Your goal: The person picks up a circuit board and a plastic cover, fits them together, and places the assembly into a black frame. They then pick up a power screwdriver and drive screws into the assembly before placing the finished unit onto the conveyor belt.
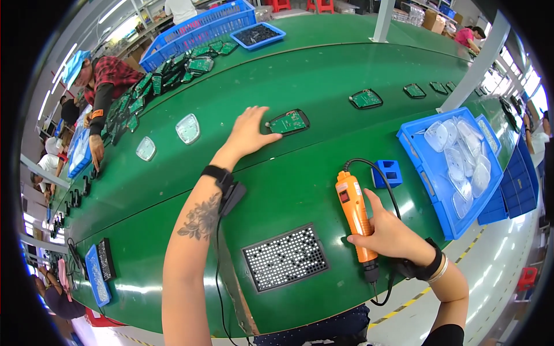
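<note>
My left hand (248, 134) reaches over the far strip of the green bench, thumb and fingers apart. Its fingertips are at the left end of a black-rimmed green circuit board (288, 122); whether they touch it I cannot tell. In my right hand (392, 233) is an orange electric screwdriver (353, 207), held with its bit pointing down toward the near edge. A black cable loops from its top. Between my arms lies a dark tray (285, 257) with rows of small white pieces. A blue block holder (387, 173) stands beyond the screwdriver.
On the right is a blue crate (430, 190) of clear plastic covers. More boards (366, 98) lie in line along the bench. Two clear covers (187, 129) lie left of my hand. Beyond them are piled boards (167, 78) and a co-worker (109, 78). A metal post (470, 66) rises at right.
</note>
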`<state>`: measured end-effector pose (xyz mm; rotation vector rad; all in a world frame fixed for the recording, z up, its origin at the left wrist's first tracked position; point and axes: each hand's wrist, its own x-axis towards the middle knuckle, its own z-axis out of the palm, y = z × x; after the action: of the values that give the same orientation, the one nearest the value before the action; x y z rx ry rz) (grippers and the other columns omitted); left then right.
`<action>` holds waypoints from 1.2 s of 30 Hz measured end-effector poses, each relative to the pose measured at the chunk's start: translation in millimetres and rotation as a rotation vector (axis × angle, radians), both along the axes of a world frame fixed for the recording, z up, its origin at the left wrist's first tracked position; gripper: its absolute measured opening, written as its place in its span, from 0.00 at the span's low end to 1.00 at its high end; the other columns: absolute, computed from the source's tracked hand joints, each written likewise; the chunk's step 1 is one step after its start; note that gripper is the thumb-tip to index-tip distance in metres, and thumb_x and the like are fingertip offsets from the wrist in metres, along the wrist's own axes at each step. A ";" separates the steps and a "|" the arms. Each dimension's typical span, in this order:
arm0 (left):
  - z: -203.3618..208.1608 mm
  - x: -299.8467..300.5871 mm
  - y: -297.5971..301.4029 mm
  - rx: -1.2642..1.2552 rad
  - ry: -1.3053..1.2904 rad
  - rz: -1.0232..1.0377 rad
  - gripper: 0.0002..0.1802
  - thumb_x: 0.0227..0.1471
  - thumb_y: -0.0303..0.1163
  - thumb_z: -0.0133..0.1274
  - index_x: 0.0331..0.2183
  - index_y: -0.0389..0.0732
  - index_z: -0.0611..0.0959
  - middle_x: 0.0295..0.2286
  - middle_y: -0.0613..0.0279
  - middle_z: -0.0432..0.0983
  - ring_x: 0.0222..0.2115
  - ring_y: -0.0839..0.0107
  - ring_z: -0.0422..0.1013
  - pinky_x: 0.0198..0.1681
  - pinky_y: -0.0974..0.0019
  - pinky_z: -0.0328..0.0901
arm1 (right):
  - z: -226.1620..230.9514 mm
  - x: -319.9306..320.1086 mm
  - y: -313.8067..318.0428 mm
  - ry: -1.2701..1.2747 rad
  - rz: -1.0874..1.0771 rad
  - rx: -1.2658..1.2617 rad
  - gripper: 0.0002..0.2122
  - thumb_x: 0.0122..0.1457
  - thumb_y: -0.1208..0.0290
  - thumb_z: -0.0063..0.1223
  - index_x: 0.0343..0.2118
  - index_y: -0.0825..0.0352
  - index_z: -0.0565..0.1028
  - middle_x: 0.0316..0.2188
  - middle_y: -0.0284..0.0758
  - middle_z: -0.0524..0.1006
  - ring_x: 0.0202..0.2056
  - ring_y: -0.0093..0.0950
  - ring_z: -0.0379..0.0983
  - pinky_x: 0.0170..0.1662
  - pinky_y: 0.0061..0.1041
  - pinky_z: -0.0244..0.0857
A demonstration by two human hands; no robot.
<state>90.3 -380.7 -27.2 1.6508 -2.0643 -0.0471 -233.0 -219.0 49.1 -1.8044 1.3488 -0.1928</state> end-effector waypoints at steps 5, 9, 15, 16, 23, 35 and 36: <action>4.9 -20.7 -11.4 0.155 0.032 -0.181 0.27 0.41 0.40 0.59 0.44 0.40 0.73 0.42 0.48 0.69 0.45 0.53 0.63 0.50 0.59 0.58 | -10.5 -4.5 -16.1 -0.581 0.036 0.323 0.34 0.47 0.65 0.56 0.53 0.74 0.53 0.24 0.46 0.73 0.25 0.36 0.74 0.28 0.31 0.69; 28.8 7.7 23.0 0.100 -0.069 -0.177 0.21 0.42 0.37 0.57 0.39 0.39 0.76 0.37 0.50 0.71 0.41 0.53 0.64 0.46 0.58 0.61 | 38.9 25.6 -10.1 -1.086 -0.179 0.615 0.28 0.46 0.68 0.49 0.51 0.72 0.57 0.24 0.42 0.72 0.24 0.35 0.72 0.30 0.30 0.68; 101.0 1.6 191.7 -0.035 0.032 -0.244 0.17 0.38 0.32 0.57 0.34 0.37 0.76 0.36 0.48 0.69 0.38 0.52 0.65 0.43 0.59 0.63 | 51.9 85.3 -3.5 -1.387 -0.661 -0.206 0.25 0.49 0.72 0.42 0.52 0.70 0.54 0.21 0.31 0.60 0.15 0.22 0.55 0.21 0.19 0.59; 112.2 0.7 229.6 0.050 0.033 -0.261 0.18 0.36 0.31 0.57 0.34 0.38 0.76 0.37 0.45 0.69 0.39 0.52 0.65 0.42 0.59 0.63 | 47.1 88.2 -1.0 -1.372 -0.642 -0.185 0.25 0.49 0.72 0.42 0.52 0.70 0.54 0.21 0.31 0.60 0.15 0.22 0.55 0.21 0.19 0.59; 56.0 -64.9 368.9 0.288 0.159 -0.226 0.21 0.35 0.36 0.60 0.36 0.42 0.76 0.42 0.45 0.65 0.40 0.53 0.65 0.40 0.57 0.64 | 33.2 89.6 36.7 -1.285 -0.159 -0.414 0.22 0.54 0.75 0.39 0.52 0.62 0.49 0.18 0.32 0.60 0.14 0.24 0.61 0.19 0.24 0.62; 18.4 -96.9 370.0 0.169 0.320 0.027 0.18 0.34 0.34 0.60 0.33 0.44 0.78 0.42 0.61 0.68 0.42 0.59 0.62 0.40 0.57 0.60 | 16.2 98.1 35.4 -1.163 0.046 -0.531 0.15 0.57 0.75 0.36 0.48 0.69 0.57 0.19 0.30 0.58 0.16 0.19 0.56 0.21 0.20 0.54; 18.8 -97.1 369.7 0.171 0.320 0.030 0.17 0.34 0.33 0.60 0.32 0.43 0.78 0.42 0.62 0.68 0.42 0.59 0.62 0.40 0.57 0.60 | 15.7 98.3 35.6 -1.159 0.046 -0.527 0.15 0.57 0.75 0.36 0.48 0.69 0.57 0.19 0.30 0.58 0.16 0.19 0.56 0.21 0.20 0.54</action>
<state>-6.8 -11.0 -8.4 1.6489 -1.8333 -0.4595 -134.8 -183.4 64.9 -1.6127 0.4157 -1.4195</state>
